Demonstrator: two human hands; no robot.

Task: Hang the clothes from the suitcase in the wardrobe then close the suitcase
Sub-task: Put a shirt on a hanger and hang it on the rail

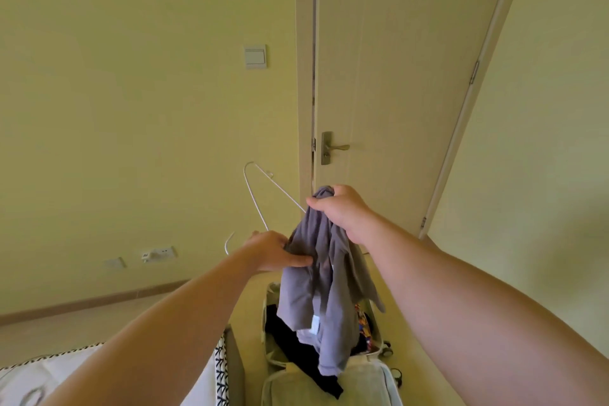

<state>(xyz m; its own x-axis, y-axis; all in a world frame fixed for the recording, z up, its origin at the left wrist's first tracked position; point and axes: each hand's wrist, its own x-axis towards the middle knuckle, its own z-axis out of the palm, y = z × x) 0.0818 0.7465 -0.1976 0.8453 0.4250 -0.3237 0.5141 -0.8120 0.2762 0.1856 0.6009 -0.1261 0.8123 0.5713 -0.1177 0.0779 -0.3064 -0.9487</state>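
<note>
The left hand (275,252) pinches the hanger (260,194) and the shirt's edge together; the right hand (342,211) is clenched around the bunched top of the grey shirt (316,290), held up over the open suitcase (280,369) on the floor. The task looks early: the shirt is not yet on the hanger, and dark clothes (290,333) remain inside. No wardrobe is in view, and the suitcase is partly hidden.

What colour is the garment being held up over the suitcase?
Grey, plain, with a small white label; the garment shows clearly in the head view.
</note>
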